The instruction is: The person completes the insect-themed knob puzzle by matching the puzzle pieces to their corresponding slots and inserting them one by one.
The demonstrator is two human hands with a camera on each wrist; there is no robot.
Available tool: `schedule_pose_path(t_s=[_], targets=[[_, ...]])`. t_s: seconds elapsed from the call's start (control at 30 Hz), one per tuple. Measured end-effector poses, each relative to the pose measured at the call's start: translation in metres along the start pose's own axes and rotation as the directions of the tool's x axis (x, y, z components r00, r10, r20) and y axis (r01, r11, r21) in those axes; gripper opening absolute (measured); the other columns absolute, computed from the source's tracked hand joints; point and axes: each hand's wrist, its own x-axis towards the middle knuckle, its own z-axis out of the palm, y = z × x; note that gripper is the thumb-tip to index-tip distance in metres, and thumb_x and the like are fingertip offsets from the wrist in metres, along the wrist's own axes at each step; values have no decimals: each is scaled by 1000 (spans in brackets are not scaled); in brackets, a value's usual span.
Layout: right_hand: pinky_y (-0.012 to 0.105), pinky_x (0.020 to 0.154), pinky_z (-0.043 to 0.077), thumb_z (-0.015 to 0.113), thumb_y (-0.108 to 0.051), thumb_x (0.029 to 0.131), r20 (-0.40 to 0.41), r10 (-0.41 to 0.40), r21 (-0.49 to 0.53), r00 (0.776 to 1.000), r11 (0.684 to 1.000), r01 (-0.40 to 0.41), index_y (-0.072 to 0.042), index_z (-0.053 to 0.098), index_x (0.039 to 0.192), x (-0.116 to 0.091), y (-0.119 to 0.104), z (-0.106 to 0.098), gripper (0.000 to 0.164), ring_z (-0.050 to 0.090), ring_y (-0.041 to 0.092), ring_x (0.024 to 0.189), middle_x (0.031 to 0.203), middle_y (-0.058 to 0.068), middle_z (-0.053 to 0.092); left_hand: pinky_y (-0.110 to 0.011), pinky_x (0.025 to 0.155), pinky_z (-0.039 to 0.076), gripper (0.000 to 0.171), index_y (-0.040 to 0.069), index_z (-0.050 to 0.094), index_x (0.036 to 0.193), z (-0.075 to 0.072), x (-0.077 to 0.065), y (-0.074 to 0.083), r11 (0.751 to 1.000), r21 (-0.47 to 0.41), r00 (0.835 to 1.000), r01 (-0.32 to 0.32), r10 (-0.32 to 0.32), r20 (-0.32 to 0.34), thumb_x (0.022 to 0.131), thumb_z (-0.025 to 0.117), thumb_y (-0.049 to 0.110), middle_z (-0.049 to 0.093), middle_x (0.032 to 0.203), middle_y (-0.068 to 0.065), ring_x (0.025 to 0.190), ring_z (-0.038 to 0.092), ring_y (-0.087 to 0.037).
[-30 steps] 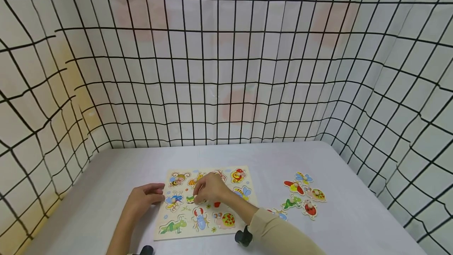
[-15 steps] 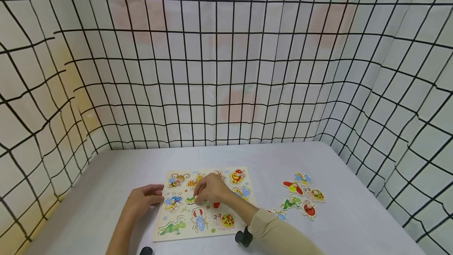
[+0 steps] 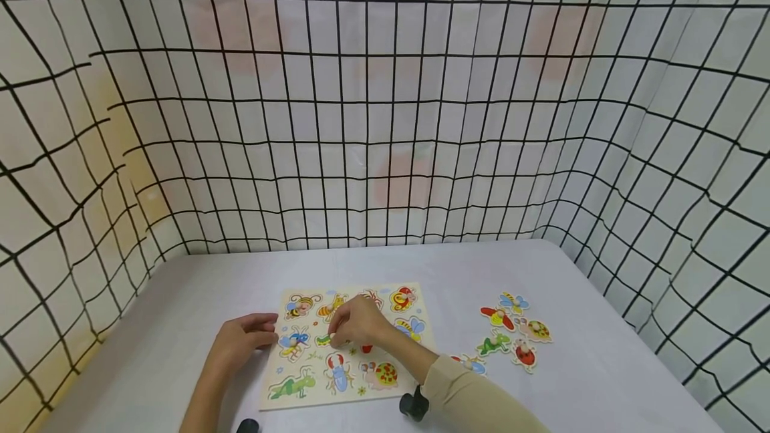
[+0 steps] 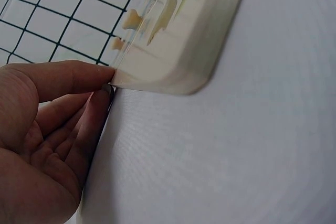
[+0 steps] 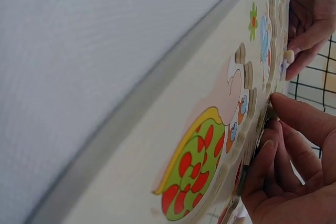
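A wooden peg puzzle board (image 3: 273, 386) printed with bright insects lies on the table in the head view. My right hand (image 3: 361, 321) bends over its middle and pinches the green caterpillar puzzle piece (image 3: 323, 339), mostly covered by the fingers, at its slot. In the right wrist view the thumb and fingertips (image 5: 281, 99) meet close over the board, beyond the snail's slot picture (image 5: 194, 166). My left hand (image 3: 237, 346) rests at the board's left edge, and its fingertips touch that edge in the left wrist view. A mosquito piece (image 3: 294, 343) with a knob sits near it.
Several loose insect pieces lie right of the board, among them a ladybug (image 3: 525, 355), a snail (image 3: 535, 330) and a grasshopper (image 3: 494, 343). A blue-winged piece (image 3: 472, 364) is partly behind the right sleeve (image 3: 469, 393). Black wire mesh (image 3: 385, 179) surrounds the table's back and sides.
Both hands keep nearly the same places. The caterpillar piece shifts slightly under the right fingertips; the loose pieces stay where they were.
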Motion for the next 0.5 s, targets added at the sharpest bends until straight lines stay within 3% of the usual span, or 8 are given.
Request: schedule_pose_path(t_s=[0.5], targets=[[23, 55, 42, 89, -6, 70, -7, 11, 10, 1000, 1000, -11, -13, 77, 74, -1, 1, 1, 14, 55, 8, 60, 66, -6, 68, -28, 75, 50, 44, 3, 69, 127, -1, -4, 3, 1000, -1, 1000, -10, 11, 5, 84, 77, 10, 71, 97, -7, 81, 64, -17]])
